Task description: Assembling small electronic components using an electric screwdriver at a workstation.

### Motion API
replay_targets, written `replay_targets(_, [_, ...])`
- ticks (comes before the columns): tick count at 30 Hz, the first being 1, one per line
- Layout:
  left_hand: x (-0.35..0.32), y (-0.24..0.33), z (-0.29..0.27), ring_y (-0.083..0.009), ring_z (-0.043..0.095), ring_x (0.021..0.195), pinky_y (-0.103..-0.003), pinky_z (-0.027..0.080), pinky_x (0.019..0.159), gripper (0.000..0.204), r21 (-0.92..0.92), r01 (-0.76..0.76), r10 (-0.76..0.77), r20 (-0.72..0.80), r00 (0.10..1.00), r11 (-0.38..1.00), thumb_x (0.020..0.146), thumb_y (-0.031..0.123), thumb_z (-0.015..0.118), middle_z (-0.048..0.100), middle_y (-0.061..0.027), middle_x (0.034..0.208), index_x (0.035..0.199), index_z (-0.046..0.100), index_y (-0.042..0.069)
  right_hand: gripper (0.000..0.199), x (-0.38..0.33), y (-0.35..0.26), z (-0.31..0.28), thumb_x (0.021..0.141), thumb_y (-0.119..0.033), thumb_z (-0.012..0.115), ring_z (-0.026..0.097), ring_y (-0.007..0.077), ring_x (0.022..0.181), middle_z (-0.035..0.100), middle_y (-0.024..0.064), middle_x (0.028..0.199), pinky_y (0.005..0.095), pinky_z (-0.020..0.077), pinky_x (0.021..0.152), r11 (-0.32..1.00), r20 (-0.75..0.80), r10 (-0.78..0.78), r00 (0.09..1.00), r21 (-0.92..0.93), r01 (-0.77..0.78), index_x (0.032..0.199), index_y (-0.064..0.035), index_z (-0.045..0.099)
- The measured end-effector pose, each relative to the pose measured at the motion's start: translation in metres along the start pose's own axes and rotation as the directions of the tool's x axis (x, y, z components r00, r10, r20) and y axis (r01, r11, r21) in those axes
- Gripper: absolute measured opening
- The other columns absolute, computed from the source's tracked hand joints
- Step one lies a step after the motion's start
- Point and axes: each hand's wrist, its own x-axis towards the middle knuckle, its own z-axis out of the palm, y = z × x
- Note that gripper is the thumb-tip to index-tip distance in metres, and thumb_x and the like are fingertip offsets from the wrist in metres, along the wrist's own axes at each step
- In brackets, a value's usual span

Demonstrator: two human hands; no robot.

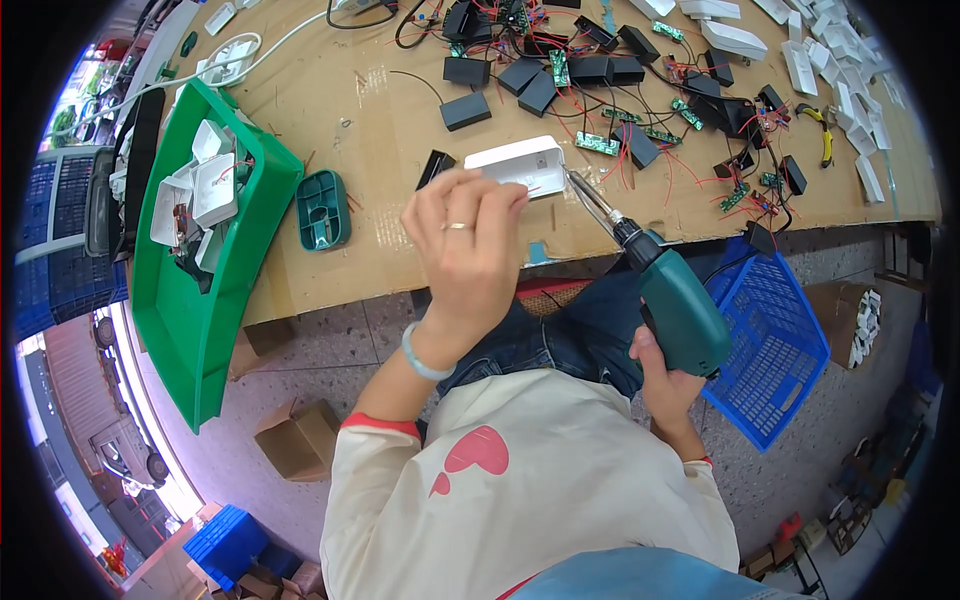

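**Driving a screwdriver tip into a white casing at the bench edge**

Holding a white plastic casing just above the middle of the frame, the left hand has its fingers closed around the casing's near end, a ring on one finger and a pale bracelet at the wrist. The casing sits on the brown cardboard-covered table, near its front edge. From the right, the metal bit of a green electric screwdriver meets the casing's right end; the right hand is wrapped tight around the tool's grip, right of centre and below the table edge.

At left, a green plastic tray overhangs the table and holds white casing parts. A small teal jig lies between the tray and the left hand. Black boxes, small green circuit boards with red wires and white covers are scattered across the upper part. A blue basket stands at right, below the table.
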Motion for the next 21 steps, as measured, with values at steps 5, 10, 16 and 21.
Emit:
replay_targets(5, [0.010,0.001,0.023,-0.0341,0.055,0.119,-0.052,0.039,0.096,0.016,0.183,0.034,-0.044,0.048,0.998,0.983,0.085,0.011,0.078,0.063,-0.0092,0.110,0.094,0.067,0.004,0.022,0.002,0.012,-0.002,0.088,0.004,0.075,0.063,0.0158,0.087,0.062,0.0097,0.102,0.0301,0.0517,0.074,0.997,0.008,0.002,1.000,-0.083,-0.002,0.109,0.0051,0.068])
replay_targets(10, [0.003,-0.006,0.036,-0.0355,0.052,0.129,-0.053,0.036,0.103,0.013,0.192,0.000,-0.018,0.094,0.995,0.981,0.088,0.012,0.077,0.064,-0.0099,0.122,0.094,0.068,0.004,0.023,0.010,0.015,0.005,0.086,0.003,0.076,0.065,0.0249,0.094,0.066,0.0153,0.110,0.0343,0.0528,0.082,0.986,0.029,-0.096,0.995,-0.133,0.099,0.109,0.0051,0.069])
replay_targets(16, [0.002,-0.009,0.042,-0.0303,0.055,0.127,-0.050,0.033,0.105,0.011,0.218,-0.006,-0.018,0.107,0.994,0.976,0.088,0.013,0.077,0.066,-0.0042,0.122,0.095,0.070,0.008,0.025,0.023,0.005,0.017,0.084,0.005,0.077,0.066,0.0291,0.095,0.068,0.0177,0.110,0.0359,0.0533,0.084,0.962,0.064,-0.181,0.981,-0.196,0.190,0.109,0.0051,0.069])
replay_targets(21, [0.001,-0.010,0.044,-0.0282,0.056,0.125,-0.049,0.033,0.104,0.012,0.244,0.001,-0.028,0.108,0.994,0.970,0.088,0.015,0.077,0.067,-0.0026,0.121,0.095,0.070,0.008,0.026,0.026,0.009,0.020,0.084,0.005,0.077,0.066,0.0288,0.095,0.067,0.0175,0.110,0.0354,0.0531,0.084,0.945,0.076,-0.223,0.972,-0.227,0.234,0.109,0.0051,0.069])
